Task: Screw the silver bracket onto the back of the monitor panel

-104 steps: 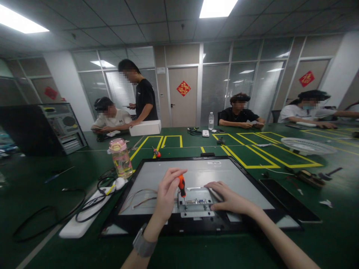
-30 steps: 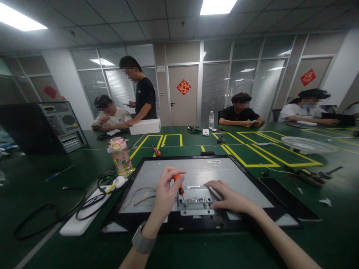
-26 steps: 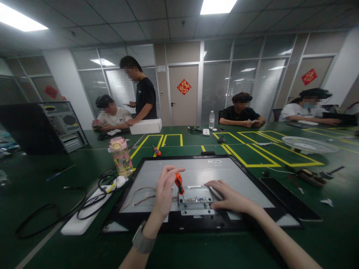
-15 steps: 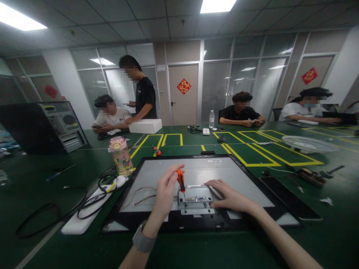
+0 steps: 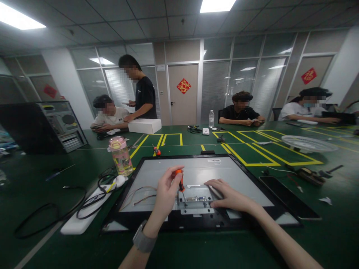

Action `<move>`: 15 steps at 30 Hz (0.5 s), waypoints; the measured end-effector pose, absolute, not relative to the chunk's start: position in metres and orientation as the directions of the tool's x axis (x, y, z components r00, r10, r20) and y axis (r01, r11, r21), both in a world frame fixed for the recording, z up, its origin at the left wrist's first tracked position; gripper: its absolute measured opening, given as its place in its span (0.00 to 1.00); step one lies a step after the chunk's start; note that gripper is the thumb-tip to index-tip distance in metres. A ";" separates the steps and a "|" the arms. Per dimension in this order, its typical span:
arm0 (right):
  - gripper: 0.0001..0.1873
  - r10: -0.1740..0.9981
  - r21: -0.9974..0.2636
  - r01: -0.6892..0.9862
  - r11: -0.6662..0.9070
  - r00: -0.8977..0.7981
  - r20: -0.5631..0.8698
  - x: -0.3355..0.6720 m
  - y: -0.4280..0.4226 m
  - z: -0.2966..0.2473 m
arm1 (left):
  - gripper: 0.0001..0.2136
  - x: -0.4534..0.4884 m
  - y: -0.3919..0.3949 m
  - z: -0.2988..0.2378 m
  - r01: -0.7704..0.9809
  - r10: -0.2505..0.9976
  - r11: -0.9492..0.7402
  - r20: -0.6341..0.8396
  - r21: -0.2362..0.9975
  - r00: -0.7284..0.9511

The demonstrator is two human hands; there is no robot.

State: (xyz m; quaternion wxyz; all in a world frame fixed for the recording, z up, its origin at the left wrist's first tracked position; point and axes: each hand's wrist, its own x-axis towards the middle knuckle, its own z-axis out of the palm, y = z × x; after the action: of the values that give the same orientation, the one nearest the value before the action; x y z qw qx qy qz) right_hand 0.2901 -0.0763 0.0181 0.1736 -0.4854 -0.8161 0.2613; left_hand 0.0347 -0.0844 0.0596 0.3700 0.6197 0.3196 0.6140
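Observation:
An orange and black screwdriver (image 5: 181, 185) stands nearly upright, its thin shaft meeting the left part of a silver metal bracket (image 5: 184, 211). At its handle, the thumb and fingers of my left hand (image 5: 167, 185) are closed around the top. My right hand (image 5: 228, 195) grips the bracket's right end, fingertips at the far edge and thumb at the near corner. Connectors show along the bracket. Both lie on the grey back of a flat display panel (image 5: 157, 168) with a black frame. Thin wires (image 5: 143, 198) trail over the panel left of my left hand.
Left of the panel are a white power strip (image 5: 81, 220) with black cables, a pink-lidded bottle (image 5: 120, 155) and a computer case (image 5: 42, 127). A phone (image 5: 288, 198) and a tool (image 5: 311, 175) lie right. Beyond are another screwdriver (image 5: 157, 151), a white box (image 5: 145, 126) and several people.
The fingers of my left hand have curled from nearly straight to closed around the screwdriver handle. My right hand and the bracket have stayed in place.

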 end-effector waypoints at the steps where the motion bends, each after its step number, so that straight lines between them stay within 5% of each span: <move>1: 0.38 0.882 -0.596 0.700 0.394 -0.470 0.032 0.290 -0.076 0.017 | 0.10 0.035 -0.084 0.059 -0.027 0.834 -0.551 0.552 0.834 0.019; 15: 0.37 0.880 -0.599 0.694 0.399 -0.474 0.038 0.291 -0.075 0.015 | 0.11 0.032 -0.085 0.062 0.015 0.826 -0.564 0.564 0.826 0.004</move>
State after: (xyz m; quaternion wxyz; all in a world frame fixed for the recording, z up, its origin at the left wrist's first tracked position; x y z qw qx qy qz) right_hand 0.2910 -0.0751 0.0153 0.1773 -0.4814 -0.8174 0.2620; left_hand 0.0319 -0.0848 0.0618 0.3262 0.6288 0.3344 0.6216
